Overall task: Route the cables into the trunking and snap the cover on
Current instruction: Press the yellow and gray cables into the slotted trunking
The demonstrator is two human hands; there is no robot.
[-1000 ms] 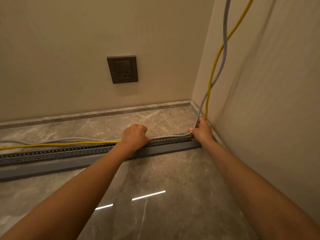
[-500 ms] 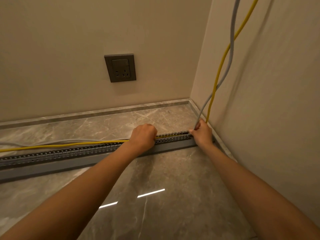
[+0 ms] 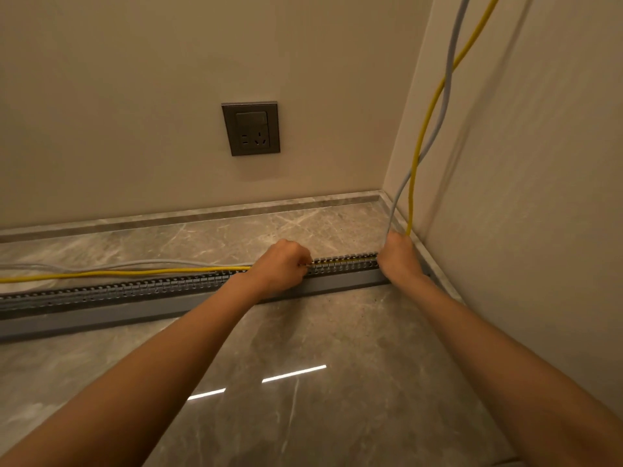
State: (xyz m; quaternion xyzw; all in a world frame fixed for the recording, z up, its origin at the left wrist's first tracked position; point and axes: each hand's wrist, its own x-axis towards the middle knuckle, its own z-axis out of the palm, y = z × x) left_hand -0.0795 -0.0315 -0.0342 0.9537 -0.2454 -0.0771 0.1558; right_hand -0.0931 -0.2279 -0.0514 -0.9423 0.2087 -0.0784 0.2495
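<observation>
Our left hand (image 3: 279,264) is curled into a fist on top of the trunking (image 3: 135,289). The yellow cable (image 3: 135,273) and the grey cable (image 3: 151,263) both run in under it from the left. Whether the fingers pinch them or only press them down, we cannot tell. Our right hand (image 3: 399,256) sits at the trunking's right end, close to the corner, with its fingers wrapped round both cables where they drop from above along the right wall (image 3: 539,197).

Between our hands, the yellow cable lies inside the slotted channel. Left of our left hand, both cables lie on the floor (image 3: 303,365) just behind the trunking, outside it. A plain grey strip (image 3: 135,313) runs along the trunking's near side; we cannot tell whether it is a wall of the channel or the loose cover. Beyond, a dark socket (image 3: 250,128) sits on the back wall above the skirting (image 3: 202,214).
</observation>
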